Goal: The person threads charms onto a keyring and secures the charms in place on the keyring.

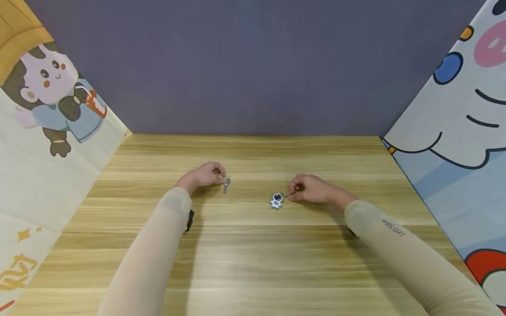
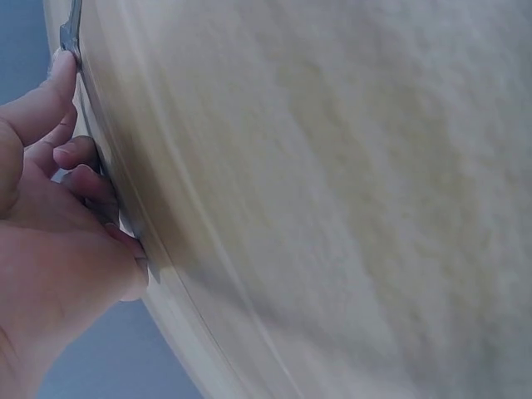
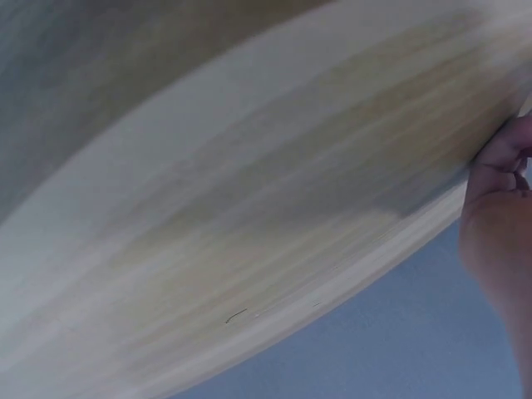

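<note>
On the wooden table [image 1: 253, 245], my left hand [image 1: 205, 174] pinches a small silver key [image 1: 226, 184] by its head, the blade pointing toward me. The key's metal edge [image 2: 71, 33] shows at the fingertips in the left wrist view. To the right, my right hand [image 1: 310, 188] has its fingers curled round the ring of a keychain. Its white and blue astronaut charm [image 1: 277, 200] lies on the table just left of the fingers. The right wrist view is blurred and shows only the edge of that hand [image 3: 499, 208] over the wood.
A grey wall [image 1: 253, 66] closes the back of the table. Cartoon-printed panels stand along the left side [image 1: 47, 131] and the right side [image 1: 454, 131]. Both forearms wear beige sleeves.
</note>
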`<action>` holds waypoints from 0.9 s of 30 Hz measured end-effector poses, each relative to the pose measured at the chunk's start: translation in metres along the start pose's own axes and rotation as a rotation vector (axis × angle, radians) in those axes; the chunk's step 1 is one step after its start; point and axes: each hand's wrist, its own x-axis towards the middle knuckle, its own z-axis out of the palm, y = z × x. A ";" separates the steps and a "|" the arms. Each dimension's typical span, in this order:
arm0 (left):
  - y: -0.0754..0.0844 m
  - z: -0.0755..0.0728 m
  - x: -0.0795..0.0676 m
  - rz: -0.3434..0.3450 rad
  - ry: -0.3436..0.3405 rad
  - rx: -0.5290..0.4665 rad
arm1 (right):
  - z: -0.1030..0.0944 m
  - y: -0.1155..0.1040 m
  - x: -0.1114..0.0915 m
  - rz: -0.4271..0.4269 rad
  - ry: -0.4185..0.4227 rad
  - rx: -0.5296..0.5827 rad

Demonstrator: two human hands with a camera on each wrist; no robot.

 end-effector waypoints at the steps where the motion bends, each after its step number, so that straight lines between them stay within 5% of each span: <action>1: 0.000 0.000 0.000 -0.002 -0.003 -0.006 | 0.000 0.001 0.000 -0.004 -0.002 0.002; 18: -0.001 -0.013 -0.006 0.020 -0.086 -0.098 | -0.007 -0.005 -0.003 0.017 -0.009 0.050; 27: 0.006 -0.030 -0.020 0.022 0.002 -0.105 | -0.014 0.004 -0.006 0.046 -0.025 0.231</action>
